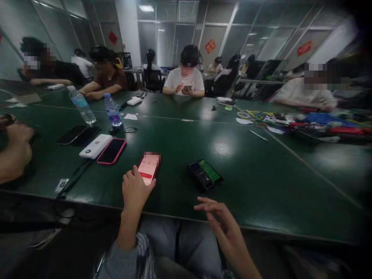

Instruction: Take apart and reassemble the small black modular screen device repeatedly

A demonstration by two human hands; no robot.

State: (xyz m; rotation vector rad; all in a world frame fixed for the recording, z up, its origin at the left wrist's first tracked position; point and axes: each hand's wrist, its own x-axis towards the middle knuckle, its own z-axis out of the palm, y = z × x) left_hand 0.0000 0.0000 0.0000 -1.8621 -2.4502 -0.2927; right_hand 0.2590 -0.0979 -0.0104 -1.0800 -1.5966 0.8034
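In the head view, a lit phone [148, 167] in a red case is seen lying flat on the green table [261, 170], near its front edge. The left hand [135, 190] is laid at the phone's near end, fingers bent and touching the screen; nothing is gripped. The right hand [222, 221] is held above the table edge, fingers spread loosely, empty. A circuit board [205, 175] is seen just ahead of it, untouched. A pink-edged phone [112, 151] and a white power bank [95, 146] are found to the left.
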